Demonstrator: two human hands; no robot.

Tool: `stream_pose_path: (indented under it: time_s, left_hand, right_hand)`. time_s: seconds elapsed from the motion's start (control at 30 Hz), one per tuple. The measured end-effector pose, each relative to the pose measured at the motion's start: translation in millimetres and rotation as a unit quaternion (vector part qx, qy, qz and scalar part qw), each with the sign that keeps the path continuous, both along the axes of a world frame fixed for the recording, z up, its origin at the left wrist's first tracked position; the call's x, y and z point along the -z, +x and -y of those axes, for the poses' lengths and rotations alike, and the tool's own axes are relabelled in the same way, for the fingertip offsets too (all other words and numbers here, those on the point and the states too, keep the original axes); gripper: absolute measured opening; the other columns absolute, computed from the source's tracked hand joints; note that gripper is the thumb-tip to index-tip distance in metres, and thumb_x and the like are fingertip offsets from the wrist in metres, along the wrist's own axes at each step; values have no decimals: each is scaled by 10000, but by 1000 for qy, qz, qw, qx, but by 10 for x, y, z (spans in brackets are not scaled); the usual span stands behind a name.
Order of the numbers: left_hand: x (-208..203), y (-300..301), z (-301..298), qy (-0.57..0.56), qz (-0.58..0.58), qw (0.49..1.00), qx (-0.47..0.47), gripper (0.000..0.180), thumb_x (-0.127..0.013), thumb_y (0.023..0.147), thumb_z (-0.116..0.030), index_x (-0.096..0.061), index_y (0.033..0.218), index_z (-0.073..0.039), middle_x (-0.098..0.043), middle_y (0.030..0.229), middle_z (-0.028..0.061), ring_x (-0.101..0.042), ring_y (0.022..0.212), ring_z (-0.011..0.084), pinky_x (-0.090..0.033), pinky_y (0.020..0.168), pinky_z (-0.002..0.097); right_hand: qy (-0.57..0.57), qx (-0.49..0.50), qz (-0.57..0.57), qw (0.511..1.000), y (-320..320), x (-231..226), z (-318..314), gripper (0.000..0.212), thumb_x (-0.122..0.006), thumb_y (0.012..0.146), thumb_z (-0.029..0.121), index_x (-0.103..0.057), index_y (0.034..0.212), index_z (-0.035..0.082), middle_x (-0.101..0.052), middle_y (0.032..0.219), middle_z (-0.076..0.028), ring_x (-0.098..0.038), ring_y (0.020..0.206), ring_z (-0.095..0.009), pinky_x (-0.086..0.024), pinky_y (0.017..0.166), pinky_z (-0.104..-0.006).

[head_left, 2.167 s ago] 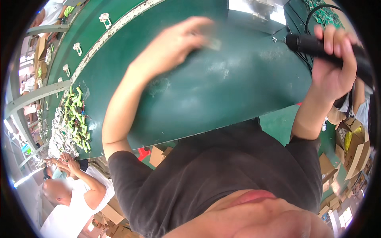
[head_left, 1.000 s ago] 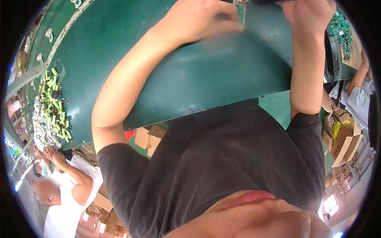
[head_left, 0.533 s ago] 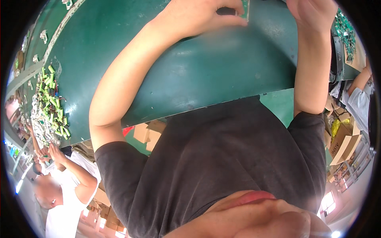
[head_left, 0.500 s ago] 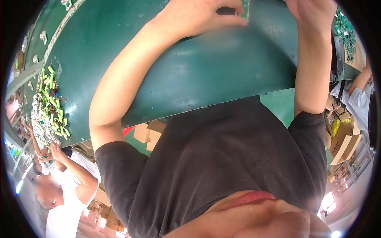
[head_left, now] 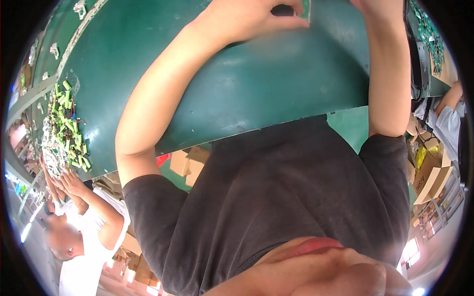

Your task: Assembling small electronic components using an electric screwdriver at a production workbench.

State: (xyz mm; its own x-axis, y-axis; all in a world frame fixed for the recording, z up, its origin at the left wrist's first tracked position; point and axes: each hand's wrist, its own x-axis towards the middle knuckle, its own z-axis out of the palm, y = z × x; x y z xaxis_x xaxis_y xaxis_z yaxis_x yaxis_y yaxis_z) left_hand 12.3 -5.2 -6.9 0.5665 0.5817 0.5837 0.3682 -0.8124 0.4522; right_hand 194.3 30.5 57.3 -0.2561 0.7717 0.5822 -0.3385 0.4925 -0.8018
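Green board [head_left: 306, 9] is pinched in the left grip [head_left: 254, 17]. The right grip [head_left: 381, 6] is cropped; I cannot tell its state.

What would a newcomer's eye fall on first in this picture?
Probably the dark shirt, filling much of the lower middle. Near the top edge, the left hand holds a small green board above the green table. Bright green cylinders lie heaped toward the far left.

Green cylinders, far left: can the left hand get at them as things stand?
Probably not right away: the left hand appears to be pinching a green board near the picture's top edge, while the green cylinders lie well off to its left.
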Motion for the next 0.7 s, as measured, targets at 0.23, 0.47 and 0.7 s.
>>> stream_pose_path:
  time_s: [0.23,0.47,0.7]
  left_hand:
    - [-142,16,-40,-74,28,997,24,221,-867,720,-135,-699,801,-15,-518,1283,218,-601,1104,377,-513,978,426]
    - [-342,-946,-915,-32,-47,940,-337,327,-844,724,-207,-695,948,-22,-602,1152,185,-677,977,298,-561,894,385]
    - [-263,-1479,-1863,-14,-173,920,-353,583,-785,826,-341,-594,1303,-65,-566,1315,209,-574,1210,384,-456,1072,448]
  right_hand:
    - [-8,-18,-64,998,108,-92,-21,114,-680,916,12,-621,1015,8,-577,677,-40,-539,535,-120,-448,548,-283]
    - [-103,30,8,994,44,-14,16,135,-724,904,7,-632,1003,-4,-617,715,-24,-561,559,-86,-442,532,-239]
    - [-99,43,52,993,114,31,0,146,-755,903,74,-660,995,11,-646,738,15,-575,603,-50,-448,549,-222]
